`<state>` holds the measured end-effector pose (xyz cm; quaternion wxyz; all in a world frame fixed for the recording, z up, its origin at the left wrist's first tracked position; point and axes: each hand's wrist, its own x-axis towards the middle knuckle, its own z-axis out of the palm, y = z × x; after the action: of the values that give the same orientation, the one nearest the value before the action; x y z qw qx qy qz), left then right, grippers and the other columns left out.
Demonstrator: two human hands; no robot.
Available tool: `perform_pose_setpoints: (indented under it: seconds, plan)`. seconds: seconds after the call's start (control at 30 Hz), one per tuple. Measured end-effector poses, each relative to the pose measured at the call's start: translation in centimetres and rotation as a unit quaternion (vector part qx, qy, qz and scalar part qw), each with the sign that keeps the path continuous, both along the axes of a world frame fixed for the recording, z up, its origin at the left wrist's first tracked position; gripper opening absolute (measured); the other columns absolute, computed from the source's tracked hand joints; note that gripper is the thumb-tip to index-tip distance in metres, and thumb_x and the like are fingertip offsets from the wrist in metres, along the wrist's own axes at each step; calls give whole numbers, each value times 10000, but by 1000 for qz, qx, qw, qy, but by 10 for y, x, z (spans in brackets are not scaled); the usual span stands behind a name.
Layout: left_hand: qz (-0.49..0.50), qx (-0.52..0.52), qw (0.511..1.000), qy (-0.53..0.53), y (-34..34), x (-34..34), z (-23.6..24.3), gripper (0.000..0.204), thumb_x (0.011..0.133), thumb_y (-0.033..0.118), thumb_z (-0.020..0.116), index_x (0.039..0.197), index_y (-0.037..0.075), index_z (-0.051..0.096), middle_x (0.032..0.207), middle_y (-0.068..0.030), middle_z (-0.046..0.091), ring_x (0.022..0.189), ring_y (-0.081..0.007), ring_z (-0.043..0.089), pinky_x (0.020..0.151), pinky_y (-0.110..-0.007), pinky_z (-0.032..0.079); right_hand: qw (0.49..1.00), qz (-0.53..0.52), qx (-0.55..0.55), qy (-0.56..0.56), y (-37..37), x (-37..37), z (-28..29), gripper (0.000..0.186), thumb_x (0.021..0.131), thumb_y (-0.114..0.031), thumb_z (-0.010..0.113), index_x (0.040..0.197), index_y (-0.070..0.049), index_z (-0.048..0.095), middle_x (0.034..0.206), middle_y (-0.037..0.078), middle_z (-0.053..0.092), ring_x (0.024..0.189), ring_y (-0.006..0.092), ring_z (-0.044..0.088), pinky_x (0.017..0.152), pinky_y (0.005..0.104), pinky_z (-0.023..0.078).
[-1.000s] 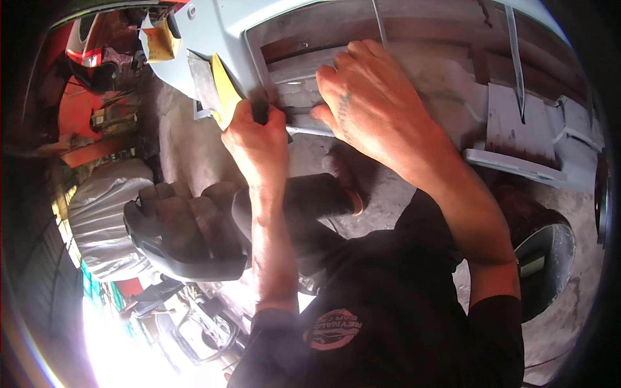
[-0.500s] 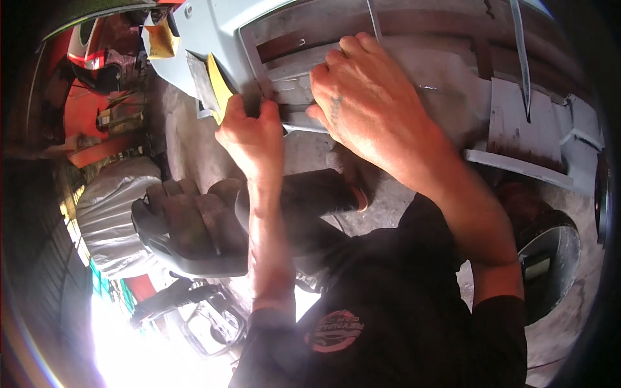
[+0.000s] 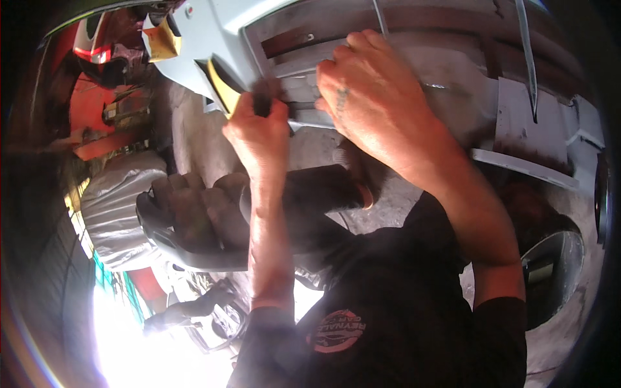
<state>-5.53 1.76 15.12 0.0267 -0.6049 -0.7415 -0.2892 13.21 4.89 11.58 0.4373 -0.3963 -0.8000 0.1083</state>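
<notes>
While the right hand (image 3: 378,103) is pressed flat, fingers spread, on the grey body panel (image 3: 453,84) at upper centre, a small dark block (image 3: 262,103) is clenched by the left hand (image 3: 259,132). Judged rigid, light; best gripped around its sides.

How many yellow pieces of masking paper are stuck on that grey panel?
2: one yellow piece at the panel's upper-left corner, another just left of the left hand. More may be hidden.

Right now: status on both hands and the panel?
Left hand fisted on a dark tool against the grey panel. Right hand flat on the panel. Yellow tape beside the left hand.
</notes>
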Motion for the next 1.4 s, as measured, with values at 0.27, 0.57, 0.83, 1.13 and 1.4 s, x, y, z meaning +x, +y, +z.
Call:
perform_pose_setpoints:
  seconds: [0.27, 0.57, 0.83, 1.13, 1.4]
  plan:
    - [-48, 31, 991, 120, 12, -20, 4, 285, 860, 233, 764, 854, -41, 687, 724, -219, 709, 669, -321, 735, 673, -436, 563, 1000, 16, -13, 22, 3, -4, -7, 119, 761, -136, 772, 814, -63, 694, 881, 114, 673, 979, 324, 647, 996, 450, 470]
    - [-75, 57, 986, 137, 9, -24, -5, 280, 819, 219, 764, 820, -44, 666, 712, -235, 698, 687, -393, 731, 664, -449, 555, 997, 34, 17, -65, -2, 12, 21, 213, 830, -172, 786, 858, 8, 674, 841, 148, 709, 961, 304, 670, 924, 447, 497]
    - [0, 1, 999, 34, -9, -8, -3, 224, 804, 162, 749, 797, -41, 653, 717, -223, 697, 707, -392, 727, 666, -452, 558, 998, 13, 13, -53, 5, 1, 5, 190, 804, -182, 799, 809, -45, 668, 837, 117, 665, 917, 317, 631, 914, 432, 482]
    - [-15, 19, 997, 75, -2, -5, -4, 386, 904, 261, 749, 752, -65, 610, 604, -213, 621, 552, -165, 608, 582, -403, 523, 995, 9, 40, 86, 8, -3, -12, 92, 727, -43, 701, 698, -89, 628, 743, 103, 595, 906, 304, 610, 946, 437, 469]
    - [-41, 31, 993, 108, 34, -8, 13, 194, 774, 124, 739, 777, -27, 618, 677, -215, 666, 650, -417, 685, 665, -487, 539, 1000, 0, 24, 1, 2, 2, -4, 236, 753, -180, 845, 818, -39, 667, 843, 100, 637, 895, 289, 594, 885, 409, 477]
